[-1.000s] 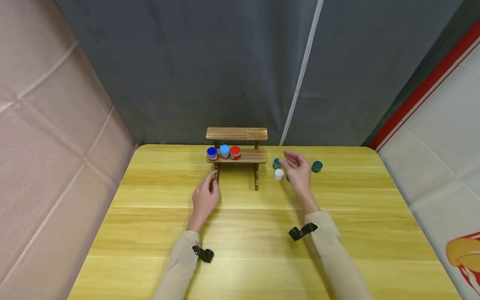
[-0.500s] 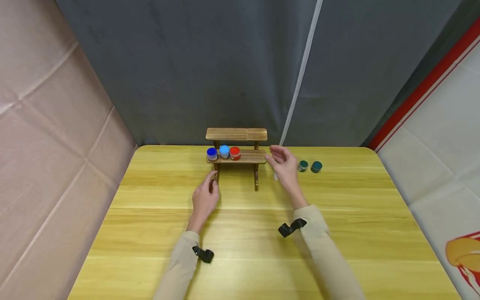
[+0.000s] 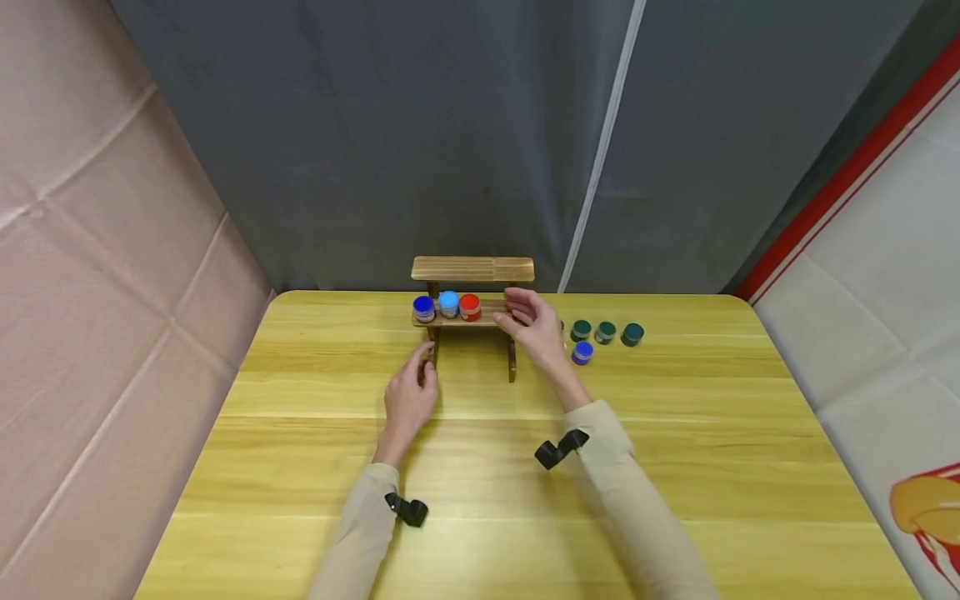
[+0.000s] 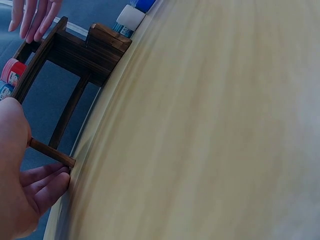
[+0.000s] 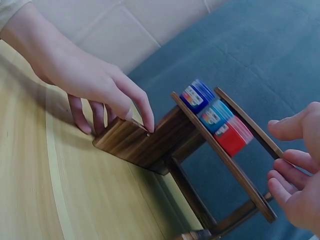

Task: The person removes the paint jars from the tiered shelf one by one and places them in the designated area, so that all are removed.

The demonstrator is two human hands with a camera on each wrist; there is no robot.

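A small two-tier wooden display stand (image 3: 495, 313) stands at the back of the table. My left hand (image 3: 411, 396) holds its left leg; in the right wrist view the left thumb and fingers lie around the side piece. On the lower shelf, towards the left, sit a dark blue paint jar (image 3: 423, 308), a light blue paint jar (image 3: 448, 304) and a red paint jar (image 3: 470, 307). My right hand (image 3: 536, 329) is at the shelf's right end, thumb and fingers apart. No jar shows between them in the right wrist view. Whether its fingers touch the shelf, I cannot tell.
Right of the stand, several dark green jars (image 3: 605, 332) form a row on the wooden table (image 3: 480, 500), with a blue jar (image 3: 582, 353) in front. A white jar (image 4: 131, 18) shows in the left wrist view. A grey curtain (image 3: 375, 167) hangs behind.
From above the jars on the right, my right hand has moved left to the shelf's right end, uncovering green jars and the blue one. My left hand and the stand stay in place.
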